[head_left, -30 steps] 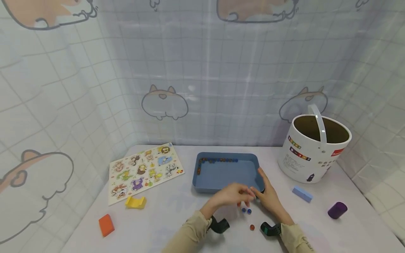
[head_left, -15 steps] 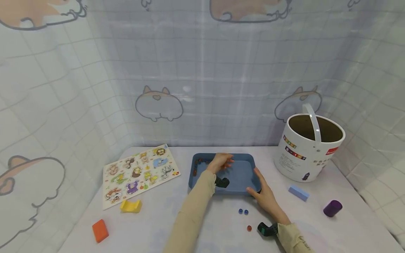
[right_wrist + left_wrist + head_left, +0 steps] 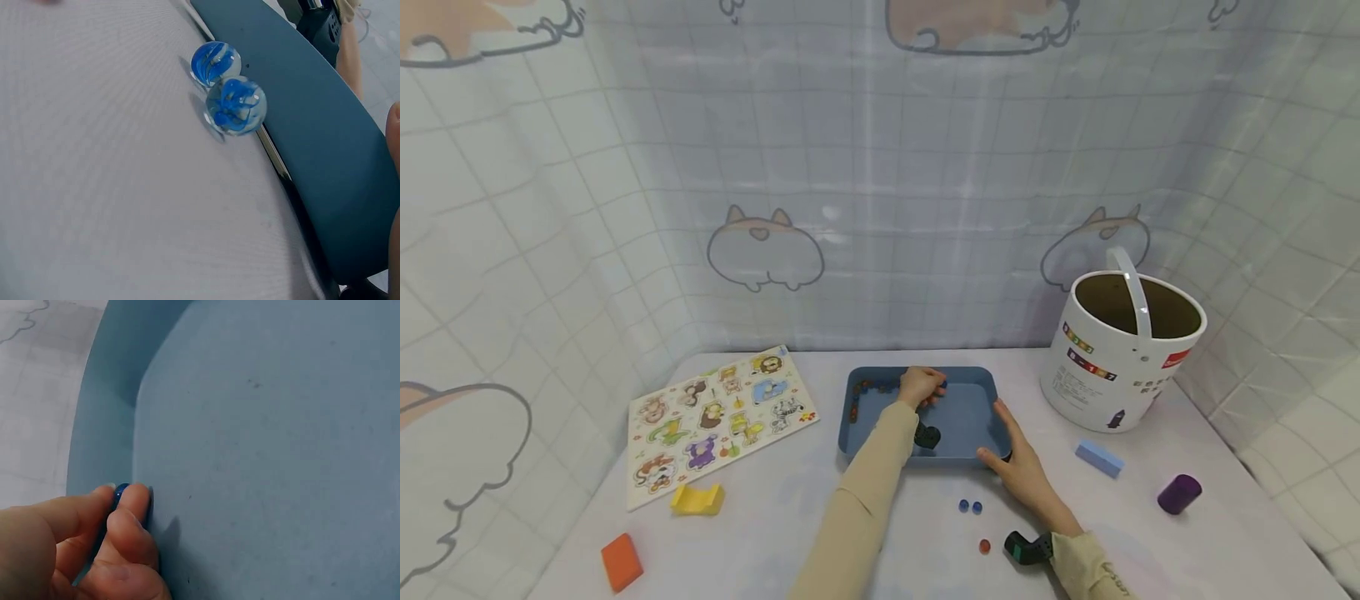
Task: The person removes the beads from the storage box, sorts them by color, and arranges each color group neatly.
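In the head view, my left hand (image 3: 920, 387) reaches into a blue tray (image 3: 962, 433) near its far wall. Seen from the left wrist, its fingertips pinch a blue glass marble (image 3: 121, 490) down where the wall meets the tray floor. Brown and blue marbles line the tray's left and far sides, partly hidden by this hand. My right hand (image 3: 1028, 473) rests at the tray's front right corner, thumb at the front wall and straight fingers along the right side. Two clear marbles with blue swirls (image 3: 235, 106) lie on the table just before the tray.
A single reddish marble (image 3: 984, 546) lies nearer the front. On the left are an animal puzzle board (image 3: 722, 425), a yellow block (image 3: 697, 500) and an orange block (image 3: 622, 563). A white bucket (image 3: 1090, 392), light blue block (image 3: 1100, 458) and purple cylinder (image 3: 1179, 494) stand right.
My left hand has gone from in front of the tray, beside the right hand, into the tray by its far wall. The right hand stays at the corner; the whole view shifts slightly left.
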{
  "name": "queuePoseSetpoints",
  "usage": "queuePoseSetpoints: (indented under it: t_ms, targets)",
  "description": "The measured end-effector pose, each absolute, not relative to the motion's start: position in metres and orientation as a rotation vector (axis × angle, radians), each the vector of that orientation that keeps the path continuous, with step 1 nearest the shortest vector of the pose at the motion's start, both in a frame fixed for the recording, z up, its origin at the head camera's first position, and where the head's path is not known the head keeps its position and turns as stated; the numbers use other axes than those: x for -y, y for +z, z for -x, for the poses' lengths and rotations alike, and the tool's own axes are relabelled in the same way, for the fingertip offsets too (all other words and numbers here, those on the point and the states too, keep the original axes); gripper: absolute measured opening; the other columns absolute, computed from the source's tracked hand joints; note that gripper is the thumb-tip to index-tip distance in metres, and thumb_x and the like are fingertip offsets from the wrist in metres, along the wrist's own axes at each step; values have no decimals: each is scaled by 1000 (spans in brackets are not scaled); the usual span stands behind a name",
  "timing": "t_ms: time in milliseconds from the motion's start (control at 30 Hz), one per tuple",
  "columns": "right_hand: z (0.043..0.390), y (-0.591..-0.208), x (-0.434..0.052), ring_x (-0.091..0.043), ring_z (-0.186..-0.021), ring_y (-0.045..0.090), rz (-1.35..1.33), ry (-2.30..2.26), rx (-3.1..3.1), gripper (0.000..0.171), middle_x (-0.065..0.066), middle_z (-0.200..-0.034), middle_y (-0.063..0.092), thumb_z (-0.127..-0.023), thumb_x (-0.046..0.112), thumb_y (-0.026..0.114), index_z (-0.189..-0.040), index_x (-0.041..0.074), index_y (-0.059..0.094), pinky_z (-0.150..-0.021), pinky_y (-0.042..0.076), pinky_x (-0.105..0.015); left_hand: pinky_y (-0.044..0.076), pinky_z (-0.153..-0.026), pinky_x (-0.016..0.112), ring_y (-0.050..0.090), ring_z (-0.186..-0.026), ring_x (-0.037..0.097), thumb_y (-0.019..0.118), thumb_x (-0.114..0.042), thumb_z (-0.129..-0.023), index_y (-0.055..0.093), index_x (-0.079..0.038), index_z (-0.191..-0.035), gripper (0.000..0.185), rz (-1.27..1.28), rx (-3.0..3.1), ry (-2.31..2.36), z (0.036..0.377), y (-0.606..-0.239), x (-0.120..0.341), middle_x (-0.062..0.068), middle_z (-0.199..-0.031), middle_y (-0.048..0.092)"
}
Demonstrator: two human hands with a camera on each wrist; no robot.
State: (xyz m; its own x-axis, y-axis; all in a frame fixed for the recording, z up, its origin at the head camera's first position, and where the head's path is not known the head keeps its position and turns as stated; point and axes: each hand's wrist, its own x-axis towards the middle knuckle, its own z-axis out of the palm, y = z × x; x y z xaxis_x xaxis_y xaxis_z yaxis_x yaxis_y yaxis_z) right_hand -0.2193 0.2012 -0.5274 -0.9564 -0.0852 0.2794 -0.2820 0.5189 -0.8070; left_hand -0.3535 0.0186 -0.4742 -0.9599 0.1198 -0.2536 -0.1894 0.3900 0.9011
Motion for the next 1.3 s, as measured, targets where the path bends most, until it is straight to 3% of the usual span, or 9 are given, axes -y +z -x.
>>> queuePoseSetpoints:
  t_ms: [333, 567, 633, 867, 1133, 1300]
  targets:
    - [219, -528, -196, -45, -146, 19, -331, 1444, 2552, 85, -17, -162, 16, -88, 20, 70, -155, 6, 19, -110, 20, -66, 42, -45, 23, 54, -50, 15, 65, -14, -92, 76, -6, -99, 15, 36, -2603, 1330, 339, -469, -25, 13, -76, 73]
    - [220, -527, -199, -45, -146, 19, -332, 1419, 2549, 85, -16, -162, 16, -88, 21, 71, -154, 7, 20, -110, 20, -65, 45, -46, 26, 55, -48, 15, 64, -11, -89, 76, -4, -82, 15, -14, -2565, 1258, 341, -464, -21, 9, -66, 69]
    - [220, -526, -200, -45, -146, 18, -329, 1420, 2550, 84, -16, -162, 16, -89, 21, 70, -155, 7, 20, -110, 20, -66, 45, -47, 24, 54, -47, 12, 64, -14, -90, 75, -4, -86, 16, -63, -2488, 1312, 342, -462, -17, 7, -64, 68]
    - [218, -527, -202, -46, -146, 17, -314, 1410, 2578, 84, -17, -162, 14, -89, 23, 70, -155, 8, 19, -110, 18, -67, 41, -61, 26, 54, -63, 11, 58, -26, -97, 64, -2, -121, 34, -164, -2125, 1652, 325, -445, -1, 5, -85, 69]
    - [218, -527, -204, -47, -145, 18, -317, 1399, 2583, 85, -16, -162, 14, -89, 23, 70, -155, 8, 18, -110, 19, -67, 34, -50, 24, 46, -51, 8, 53, -21, -100, 61, 6, -117, 33, -391, -2007, 1616, 278, -439, 16, -1, -72, 62]
    - [217, -526, -202, -47, -145, 18, -313, 1394, 2584, 85, -17, -162, 14, -90, 23, 69, -155, 9, 17, -110, 20, -66, 32, -46, 24, 44, -45, 9, 57, -19, -98, 64, 5, -108, 27, -500, -2006, 1472, 247, -449, 24, -2, -66, 62]
